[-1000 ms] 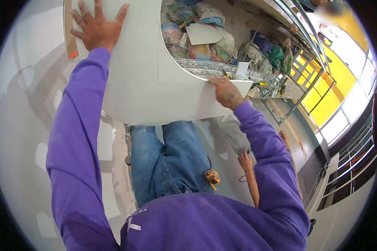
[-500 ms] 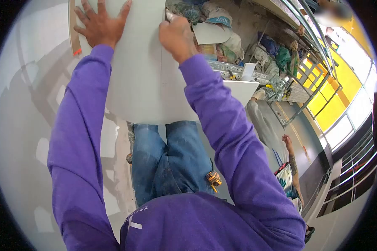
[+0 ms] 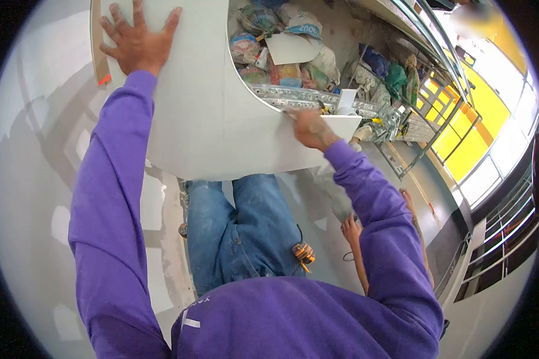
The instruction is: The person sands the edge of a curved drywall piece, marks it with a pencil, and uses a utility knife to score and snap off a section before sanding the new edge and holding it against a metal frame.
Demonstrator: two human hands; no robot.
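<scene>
My left hand (image 3: pixel 142 45) lies flat with spread fingers on a large pale board (image 3: pixel 191 113), near its left edge. An inner edge of the board curves down and to the right. On that edge, at the lower right, my right hand (image 3: pixel 312 128) is closed round a small thin tool (image 3: pixel 289 112). Only the tool's dark tip shows, touching or very close to the edge, so its exact kind is hidden. A faint straight line runs down the board's face between my hands.
Beyond the board lie several filled bags (image 3: pixel 263 21), a loose white offcut (image 3: pixel 291 48) and metal profiles (image 3: pixel 293 96). A metal scaffold frame (image 3: pixel 446 140) stands at right. Another person's arm (image 3: pixel 354 248) is low at right. A tape measure (image 3: pixel 303 253) hangs at my hip.
My right hand has moved down and to the right along the board's inner edge, from the top to the lower right. My left hand stays flat on the board. The other person's arms have shifted.
</scene>
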